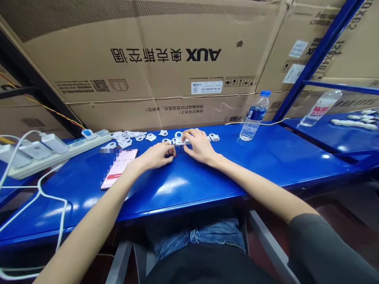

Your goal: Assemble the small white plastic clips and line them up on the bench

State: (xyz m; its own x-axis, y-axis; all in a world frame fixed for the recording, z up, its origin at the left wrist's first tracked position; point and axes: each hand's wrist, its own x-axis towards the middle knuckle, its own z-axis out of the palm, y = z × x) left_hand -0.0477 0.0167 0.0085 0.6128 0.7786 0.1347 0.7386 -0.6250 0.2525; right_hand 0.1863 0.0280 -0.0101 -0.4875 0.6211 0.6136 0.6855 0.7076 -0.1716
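Observation:
My right hand (199, 146) rests on the blue table, its thumb and fingers closed on a white plastic part with a ring on top (178, 136). Short prongs show along that part's lower edge. Just left of it, my left hand (160, 155) is closed in a pinch, low over the tabletop. A tiny red piece (175, 156) shows at its fingertips; its kind is too small to tell. Similar white plastic parts (151, 137) lie loosely behind my left hand, and another white part (213, 137) sits just beyond my right hand.
A phone showing a timer (120, 167) lies left of my left hand. Further left is a power strip (74, 152) with chargers and white cables (63, 213). A water bottle (253, 118) stands at the right. Cardboard boxes (166, 31) wall off the table's back.

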